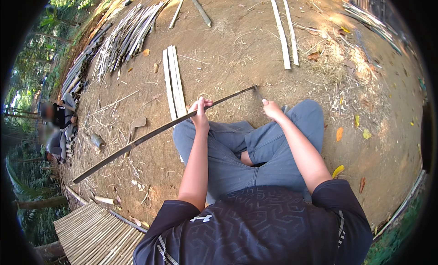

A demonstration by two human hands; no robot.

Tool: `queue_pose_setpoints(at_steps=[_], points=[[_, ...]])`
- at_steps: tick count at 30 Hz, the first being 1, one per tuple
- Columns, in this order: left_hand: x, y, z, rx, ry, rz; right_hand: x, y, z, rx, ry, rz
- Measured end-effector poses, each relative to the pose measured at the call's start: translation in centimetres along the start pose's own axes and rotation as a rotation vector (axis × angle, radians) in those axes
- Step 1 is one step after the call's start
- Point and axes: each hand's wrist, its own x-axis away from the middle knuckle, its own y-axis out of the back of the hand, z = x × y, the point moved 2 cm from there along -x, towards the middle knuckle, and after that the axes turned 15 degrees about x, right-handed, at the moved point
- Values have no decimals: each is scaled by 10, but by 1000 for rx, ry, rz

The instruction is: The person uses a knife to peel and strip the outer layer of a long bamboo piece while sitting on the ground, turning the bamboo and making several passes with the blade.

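Observation:
My left hand [200, 114] is closed around a long dark strip [150, 135], which looks like split bamboo. The strip slants from low at the left up to its far end in front of my knees. My right hand [273, 110] grips what looks like a knife; its handle is hidden in my fingers. The thin blade [258, 92] meets the strip near its far end. A thin curled shaving [204, 97] shows by my left fingers. Pale split strips [175, 78] lie on the ground just beyond my left knee.
Two more pale strips [284, 34] lie ahead to the right. Bundled bamboo strips [125, 37] are piled at the far left. A bottle [97, 142] and a slatted bamboo platform [93, 231] are at left. A person [61, 121] sits at the far left. Shavings [342, 73] litter the right.

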Motion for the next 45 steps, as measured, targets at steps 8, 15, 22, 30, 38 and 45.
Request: queue_pose_setpoints(at_steps=[8,15,22,30,38,45], points=[[17,-35,-24,-178,-18,318,5,1,-4,10,42,-149],[19,-74,-67,-38,2,605,5,1,-3,207,-88,40],[16,-112,-75,191,37,646,44,10,23,292,-43,100],[4,-185,-92,-116,-401,121,35,10,9,247,-66,0],[-6,-179,-118,124,-205,250,64,19,52,-68,136,-57],[14,-183,-110,124,-340,103,115,-14,64,-129,166,-195]])
